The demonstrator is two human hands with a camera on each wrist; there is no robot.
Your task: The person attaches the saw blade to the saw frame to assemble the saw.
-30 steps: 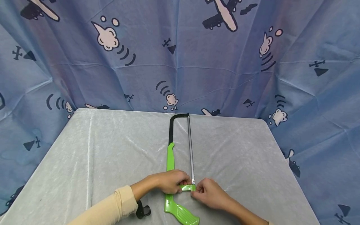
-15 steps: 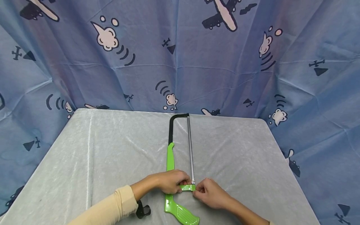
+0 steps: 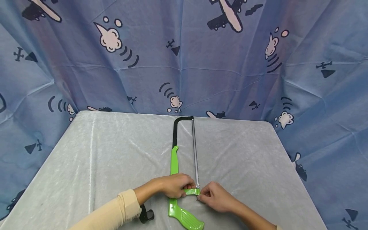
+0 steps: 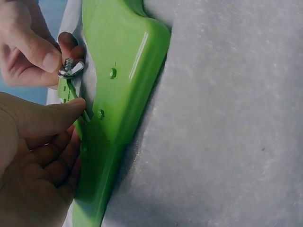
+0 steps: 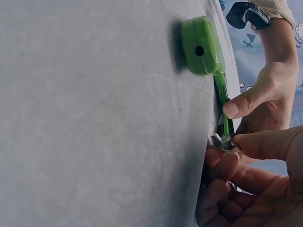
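A hacksaw (image 3: pixel 174 161) with a green handle and black front frame lies on the table, its thin blade (image 3: pixel 195 150) running along the right side. My left hand (image 3: pixel 176 186) reaches across the frame and pinches the short green arm (image 3: pixel 192 191) at the blade's near end. At that arm's tip, a silver wing nut (image 4: pixel 71 70) sits on a threaded bolt (image 4: pixel 68 62). Thumb and fingers of my right hand (image 3: pixel 216 196) pinch the wing nut; in the right wrist view they partly cover the nut (image 5: pixel 225 143). The green grip (image 3: pixel 187 217) points toward me.
Light grey velvety cloth (image 3: pixel 129 143) covers the table. Behind and at both sides hangs a blue curtain (image 3: pixel 149 64) with printed planes. A black strap (image 3: pixel 146 215) sits by my left wrist.
The right thumb and fingers have shifted slightly at the wing nut, with the thumb a little further right. The left hand and the hacksaw have stayed in place.
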